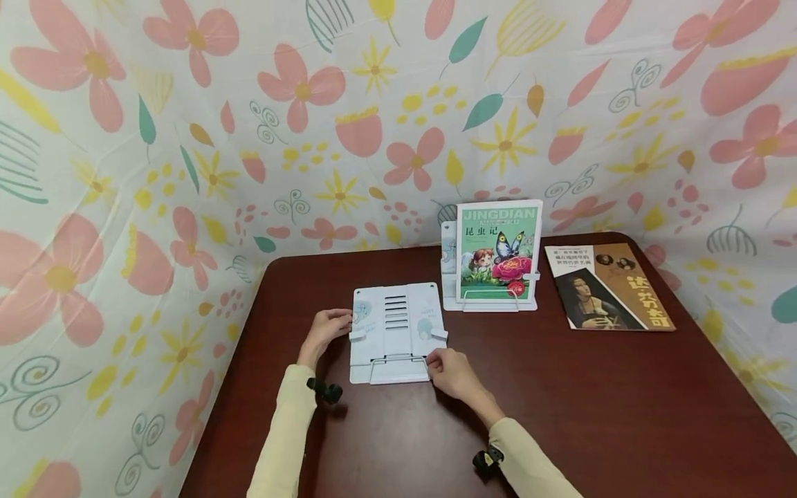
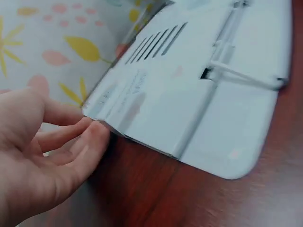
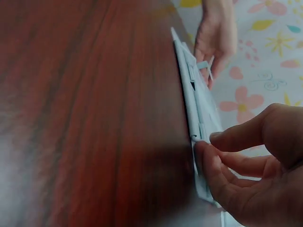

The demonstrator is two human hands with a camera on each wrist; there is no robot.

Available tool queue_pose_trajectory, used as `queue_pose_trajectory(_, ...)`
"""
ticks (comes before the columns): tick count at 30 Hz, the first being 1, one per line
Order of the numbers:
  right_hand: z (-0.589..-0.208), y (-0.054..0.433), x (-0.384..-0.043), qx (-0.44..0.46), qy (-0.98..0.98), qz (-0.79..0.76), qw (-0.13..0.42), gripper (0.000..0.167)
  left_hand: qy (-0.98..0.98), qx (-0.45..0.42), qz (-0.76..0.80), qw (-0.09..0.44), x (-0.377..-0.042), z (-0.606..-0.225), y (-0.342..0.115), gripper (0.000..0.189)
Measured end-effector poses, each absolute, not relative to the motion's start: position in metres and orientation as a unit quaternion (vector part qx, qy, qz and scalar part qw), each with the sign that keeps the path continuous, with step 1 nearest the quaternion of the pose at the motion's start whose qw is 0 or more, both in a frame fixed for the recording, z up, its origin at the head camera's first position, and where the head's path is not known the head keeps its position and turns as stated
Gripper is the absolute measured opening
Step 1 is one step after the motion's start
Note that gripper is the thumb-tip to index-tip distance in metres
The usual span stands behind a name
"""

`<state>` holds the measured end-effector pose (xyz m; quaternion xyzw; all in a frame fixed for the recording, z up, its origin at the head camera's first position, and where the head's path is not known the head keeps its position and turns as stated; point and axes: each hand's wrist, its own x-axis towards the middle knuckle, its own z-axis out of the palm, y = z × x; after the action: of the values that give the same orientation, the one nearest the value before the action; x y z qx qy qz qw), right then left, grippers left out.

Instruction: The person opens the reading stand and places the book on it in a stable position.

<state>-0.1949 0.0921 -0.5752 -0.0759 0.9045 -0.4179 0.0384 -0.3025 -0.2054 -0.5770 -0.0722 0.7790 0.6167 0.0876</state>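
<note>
A white folding book stand, with slots down its middle and a wire page holder at its front, lies low on the table. At its left edge, my left hand grips the panel's side between thumb and fingers; the left wrist view shows the fingertips at that edge. My right hand pinches the stand's right edge near the front ledge. From the right wrist view, the thumb and forefinger meet at the rim, and the stand looks nearly flat. The fingers' undersides are hidden.
Behind and to the right, a second white stand holds an upright green book with a butterfly cover. Farther right lies a brown and white book. The dark red table ends at a flowered curtain at the back and left.
</note>
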Motion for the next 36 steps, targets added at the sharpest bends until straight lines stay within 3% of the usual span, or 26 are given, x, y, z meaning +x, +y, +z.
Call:
queue_pose_trajectory(3, -0.576, 0.085, -0.196, -0.078, 0.913, -0.399, 0.029, 0.009, 0.791, -0.087, 0.596, 0.104, -0.311, -0.578, -0.203, 0.03)
queue_pose_trajectory(11, -0.574, 0.081, -0.2, -0.08, 0.922, -0.378, 0.033, 0.005, 0.843, -0.072, 0.527, 0.087, -0.316, -0.573, -0.197, 0.03)
queue_pose_trajectory(36, -0.583, 0.092, -0.201, -0.168, 0.896, -0.411, 0.007, 0.018, 0.841, -0.079, 0.527, 0.094, -0.319, -0.584, -0.199, 0.027)
